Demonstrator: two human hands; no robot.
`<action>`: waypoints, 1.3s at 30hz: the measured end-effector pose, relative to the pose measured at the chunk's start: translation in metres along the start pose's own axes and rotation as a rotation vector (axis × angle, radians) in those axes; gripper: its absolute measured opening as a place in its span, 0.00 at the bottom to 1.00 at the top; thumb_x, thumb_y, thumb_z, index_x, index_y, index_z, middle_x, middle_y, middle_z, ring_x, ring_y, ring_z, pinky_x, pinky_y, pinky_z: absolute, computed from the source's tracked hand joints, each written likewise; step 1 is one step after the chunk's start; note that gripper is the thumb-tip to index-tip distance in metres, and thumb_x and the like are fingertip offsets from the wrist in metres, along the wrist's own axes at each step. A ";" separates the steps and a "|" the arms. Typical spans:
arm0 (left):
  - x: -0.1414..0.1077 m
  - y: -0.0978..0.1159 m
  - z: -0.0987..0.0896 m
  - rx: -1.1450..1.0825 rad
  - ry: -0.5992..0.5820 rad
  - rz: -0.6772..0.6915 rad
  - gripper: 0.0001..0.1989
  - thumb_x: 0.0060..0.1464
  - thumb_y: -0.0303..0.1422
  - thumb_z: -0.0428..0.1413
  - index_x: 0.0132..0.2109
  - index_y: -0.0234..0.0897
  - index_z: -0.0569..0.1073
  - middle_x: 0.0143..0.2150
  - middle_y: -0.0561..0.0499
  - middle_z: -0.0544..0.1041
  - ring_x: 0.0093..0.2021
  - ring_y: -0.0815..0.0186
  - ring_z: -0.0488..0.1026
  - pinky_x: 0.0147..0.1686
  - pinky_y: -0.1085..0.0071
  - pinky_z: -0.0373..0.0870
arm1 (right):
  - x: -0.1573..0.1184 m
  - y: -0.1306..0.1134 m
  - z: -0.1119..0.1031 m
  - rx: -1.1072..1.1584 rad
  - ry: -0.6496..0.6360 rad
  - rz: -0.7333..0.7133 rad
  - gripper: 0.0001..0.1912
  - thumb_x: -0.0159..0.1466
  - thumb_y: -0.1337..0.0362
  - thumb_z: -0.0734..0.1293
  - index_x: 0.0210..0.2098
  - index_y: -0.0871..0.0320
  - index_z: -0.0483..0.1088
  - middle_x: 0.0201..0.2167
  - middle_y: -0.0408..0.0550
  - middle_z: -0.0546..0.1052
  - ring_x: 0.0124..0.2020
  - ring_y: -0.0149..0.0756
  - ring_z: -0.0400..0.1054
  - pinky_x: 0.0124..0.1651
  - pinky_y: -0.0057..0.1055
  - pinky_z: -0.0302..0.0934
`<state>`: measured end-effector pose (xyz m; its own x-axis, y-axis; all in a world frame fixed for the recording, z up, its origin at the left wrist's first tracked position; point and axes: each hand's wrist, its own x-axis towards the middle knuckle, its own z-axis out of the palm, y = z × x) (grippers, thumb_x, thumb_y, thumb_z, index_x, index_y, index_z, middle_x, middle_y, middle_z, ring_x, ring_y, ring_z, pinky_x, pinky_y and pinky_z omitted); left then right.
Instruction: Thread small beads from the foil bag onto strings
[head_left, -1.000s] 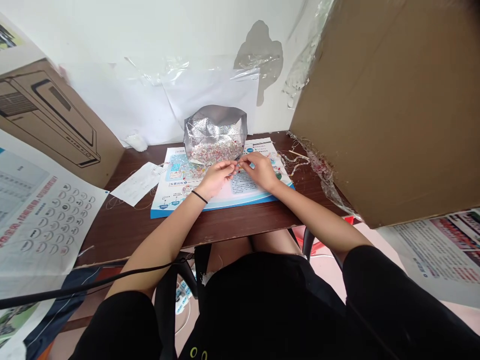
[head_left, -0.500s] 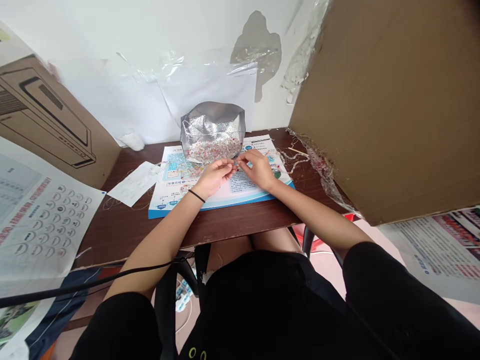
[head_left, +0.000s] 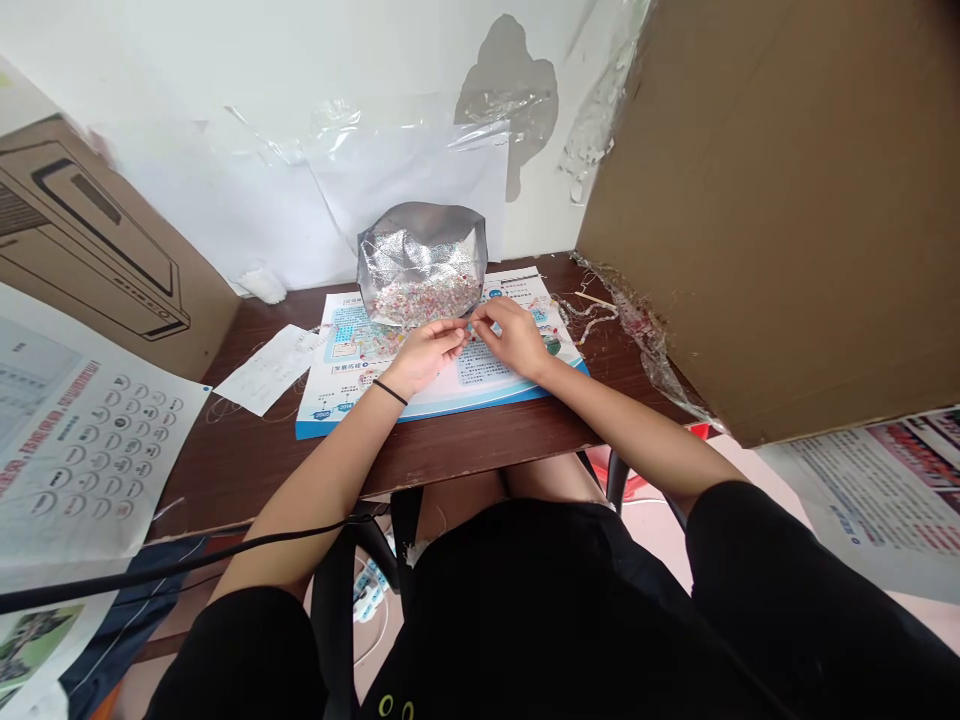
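Tiny multicoloured beads (head_left: 429, 300) lie heaped in the near, lower part of an upright pouch with a shiny silver lining and a dark grey rim (head_left: 424, 250), at the far side of the worktop (head_left: 450, 455). Pink, red, white and pale clear tones mix in the heap, and the lining glitters behind it; single shapes are too small to make out. More loose beads (head_left: 384, 342), with spots of yellow, green and red among paler ones, are scattered just left of the hands on a white printed sheet with a blue near edge (head_left: 491, 375), which also lies under the pouch.

The left hand (head_left: 429, 357), below a thin black wristband (head_left: 391, 391), and the right hand (head_left: 516, 340) meet over the sheet, just on the near side of the pouch. In each grip the thumb and forefinger are pressed together at the tips; what they pinch is too small to tell.

Pale thin strands (head_left: 598, 328) lie to the right on the dark brown wood, beside a slim light-coloured stick (head_left: 596, 300) and crumpled clear plastic (head_left: 660, 372). A white paper slip (head_left: 266, 370) rests on the left.
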<state>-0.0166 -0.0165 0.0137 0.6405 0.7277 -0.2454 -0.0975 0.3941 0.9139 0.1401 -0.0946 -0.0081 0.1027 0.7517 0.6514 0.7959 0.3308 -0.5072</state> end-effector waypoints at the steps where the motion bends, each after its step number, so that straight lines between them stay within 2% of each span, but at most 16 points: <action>1: 0.000 0.000 0.000 0.001 -0.004 0.002 0.07 0.52 0.18 0.63 0.34 0.33 0.79 0.30 0.53 0.77 0.33 0.75 0.72 0.45 0.73 0.70 | 0.000 0.000 0.000 0.002 0.000 0.001 0.08 0.69 0.67 0.62 0.34 0.55 0.70 0.36 0.49 0.77 0.41 0.41 0.68 0.48 0.39 0.62; 11: -0.001 0.001 0.001 0.013 -0.012 -0.003 0.04 0.52 0.22 0.66 0.34 0.33 0.79 0.30 0.53 0.76 0.33 0.75 0.72 0.43 0.74 0.70 | 0.000 0.002 0.001 -0.001 0.005 -0.057 0.08 0.70 0.67 0.62 0.35 0.55 0.71 0.36 0.49 0.77 0.41 0.40 0.69 0.48 0.38 0.63; 18: -0.001 0.002 0.001 0.001 -0.019 -0.014 0.03 0.53 0.23 0.66 0.33 0.33 0.80 0.31 0.52 0.78 0.32 0.76 0.72 0.45 0.73 0.71 | 0.000 0.002 0.001 -0.002 0.000 -0.034 0.08 0.70 0.67 0.62 0.35 0.54 0.72 0.37 0.49 0.78 0.42 0.41 0.69 0.49 0.41 0.64; 32: 0.001 -0.001 -0.002 0.034 -0.088 0.018 0.06 0.50 0.29 0.69 0.32 0.33 0.80 0.29 0.53 0.77 0.32 0.75 0.72 0.42 0.74 0.70 | -0.001 0.002 0.002 -0.041 -0.011 -0.050 0.09 0.70 0.67 0.62 0.37 0.54 0.73 0.37 0.49 0.78 0.44 0.42 0.70 0.51 0.42 0.64; 39: 0.000 0.000 -0.001 0.038 -0.073 0.013 0.06 0.54 0.28 0.67 0.31 0.32 0.79 0.29 0.52 0.77 0.32 0.74 0.72 0.43 0.73 0.70 | -0.001 0.001 0.002 -0.043 0.007 -0.040 0.09 0.70 0.67 0.62 0.36 0.54 0.73 0.37 0.49 0.78 0.42 0.42 0.70 0.50 0.42 0.64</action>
<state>-0.0172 -0.0162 0.0133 0.6933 0.6892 -0.2108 -0.0777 0.3622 0.9288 0.1399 -0.0938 -0.0109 0.0744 0.7344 0.6746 0.8243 0.3354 -0.4561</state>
